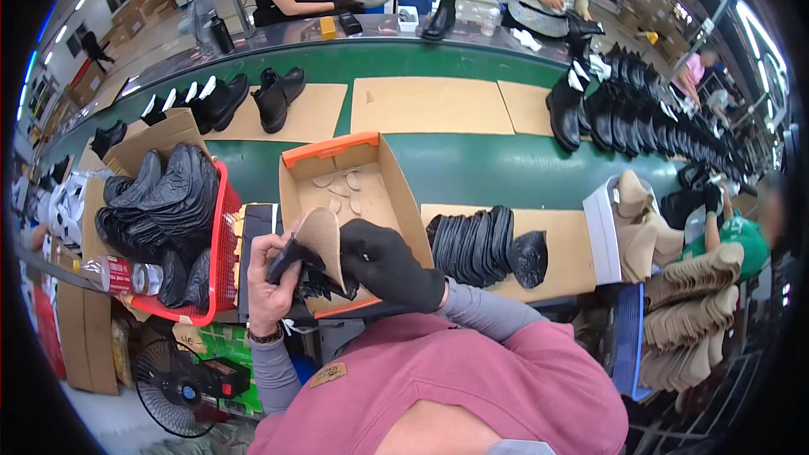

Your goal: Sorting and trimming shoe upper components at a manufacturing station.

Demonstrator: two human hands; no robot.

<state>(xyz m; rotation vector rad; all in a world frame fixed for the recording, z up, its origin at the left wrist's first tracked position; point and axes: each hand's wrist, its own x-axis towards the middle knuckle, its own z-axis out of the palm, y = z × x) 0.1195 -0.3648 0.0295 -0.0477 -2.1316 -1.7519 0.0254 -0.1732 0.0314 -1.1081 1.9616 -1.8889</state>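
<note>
My bare left hand [268,282] grips a shoe insole [322,240], its tan face toward the right and black material behind and below it. My right hand [392,263], in a black glove, is curled with its fingertips at the insole's right edge. Both hands are over the near part of an open cardboard box [400,177] with orange ends. Several small pale crescent-shaped pieces [340,189] lie on the box floor. To the right, a row of black insoles [472,244] stands packed together on a cardboard sheet [560,244].
On the left, a red basket [222,244] holds black insoles [173,194] and a plastic bottle [118,274]. Black boots [565,109] line the green belt [472,156]. Tan insoles [687,320] are stacked right, near a co-worker in green [743,244]. A fan [175,388] stands lower left.
</note>
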